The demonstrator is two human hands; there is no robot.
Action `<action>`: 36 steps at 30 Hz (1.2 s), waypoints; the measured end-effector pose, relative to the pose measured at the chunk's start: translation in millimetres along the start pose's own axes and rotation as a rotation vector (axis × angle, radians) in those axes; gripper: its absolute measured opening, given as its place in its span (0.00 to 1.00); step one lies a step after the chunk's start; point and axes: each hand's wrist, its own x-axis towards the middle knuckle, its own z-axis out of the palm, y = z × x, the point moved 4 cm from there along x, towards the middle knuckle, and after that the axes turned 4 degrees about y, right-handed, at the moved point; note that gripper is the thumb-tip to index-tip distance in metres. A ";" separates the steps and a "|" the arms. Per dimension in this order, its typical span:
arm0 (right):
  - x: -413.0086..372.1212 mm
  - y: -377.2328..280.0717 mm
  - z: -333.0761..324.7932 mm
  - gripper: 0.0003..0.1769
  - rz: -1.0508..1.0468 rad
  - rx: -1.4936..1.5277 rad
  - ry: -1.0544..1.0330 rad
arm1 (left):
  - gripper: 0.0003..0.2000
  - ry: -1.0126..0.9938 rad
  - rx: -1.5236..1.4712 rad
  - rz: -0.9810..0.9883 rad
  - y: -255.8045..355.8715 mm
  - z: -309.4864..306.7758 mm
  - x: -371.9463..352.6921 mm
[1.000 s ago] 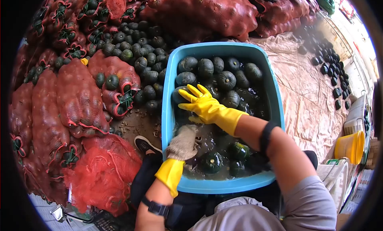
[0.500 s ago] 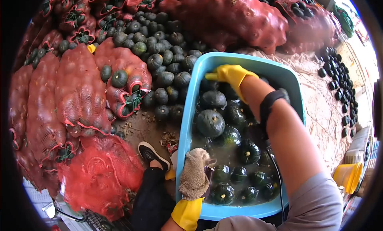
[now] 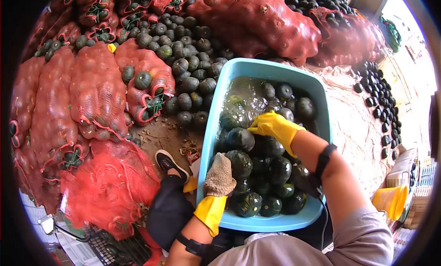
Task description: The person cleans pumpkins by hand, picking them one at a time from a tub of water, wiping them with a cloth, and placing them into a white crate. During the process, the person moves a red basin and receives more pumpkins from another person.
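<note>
A blue tub (image 3: pixel 327 114) holds murky water and several dark green squashes (image 3: pixel 248 204). Over the middle of the tub is my right hand (image 3: pixel 274 128) in a yellow rubber glove, its fingers touching or close beside a dark squash (image 3: pixel 240 140); its exact grip is unclear. My left hand (image 3: pixel 219 176) wears a brown textured cloth mitt over a yellow glove. It rests inside the tub's left edge, against a squash (image 3: pixel 239 163). The mitt hides its fingers.
Red mesh sacks (image 3: pixel 97 89) of squashes stand at the left, with loose squashes (image 3: pixel 189 84) piled beside them. Crumpled red netting (image 3: pixel 110 188) lies lower left. More squashes (image 3: pixel 385 128) line the pale sheet (image 3: pixel 345 128) at right, near a yellow bucket (image 3: pixel 390 201).
My right hand has moved from the tub's far end back toward its middle. Squashes have shifted toward the near end, and splashing water shows at the far left. My left hand has moved slightly up.
</note>
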 end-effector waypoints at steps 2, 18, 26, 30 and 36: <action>-8.6 23.7 67.2 0.27 -0.147 0.111 0.247 | 0.38 0.164 0.104 0.173 -14.2 16.2 -13.6; -190.9 -44.2 144.2 0.36 0.783 0.108 1.134 | 0.27 0.050 0.571 0.226 126.4 -5.9 1.7; -64.3 48.5 31.7 0.45 0.744 0.138 0.947 | 0.25 -0.308 0.238 -0.076 95.6 -39.6 84.8; -55.1 23.3 2.6 0.38 0.642 0.158 0.599 | 0.18 -0.223 0.035 0.009 31.2 -0.3 91.4; -105.8 -86.7 62.3 0.36 0.402 0.626 0.525 | 0.06 0.033 -0.375 -0.053 11.8 -27.9 77.2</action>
